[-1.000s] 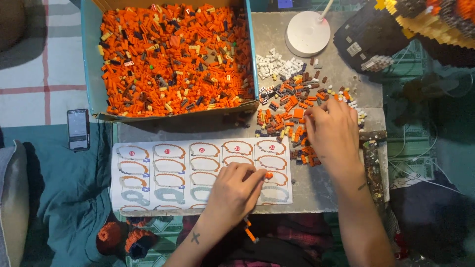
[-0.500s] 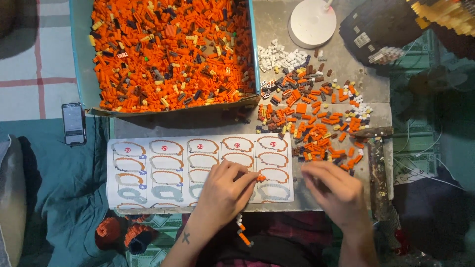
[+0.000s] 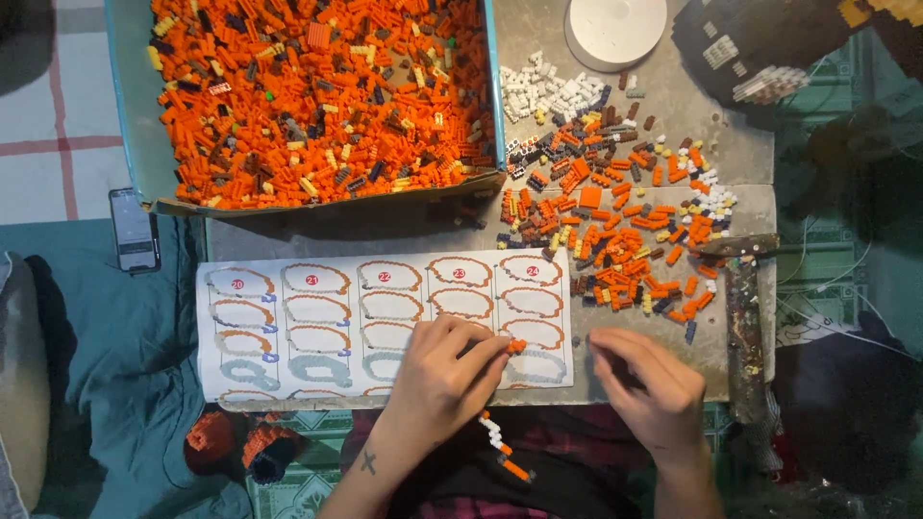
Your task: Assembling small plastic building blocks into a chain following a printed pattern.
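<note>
- Left hand (image 3: 444, 370) pinches a small orange plastic brick (image 3: 517, 345) over the white printed instruction sheet (image 3: 317, 327).
- Right hand (image 3: 646, 384) rests at three o'clock, fingers curled.

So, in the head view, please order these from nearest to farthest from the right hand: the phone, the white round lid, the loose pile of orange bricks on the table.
From the right hand:
1. Loose pile of orange bricks, just above the hand on the table.
2. White round lid, at the top edge, farther up.
3. Phone, far to the left on the teal cloth.
</note>
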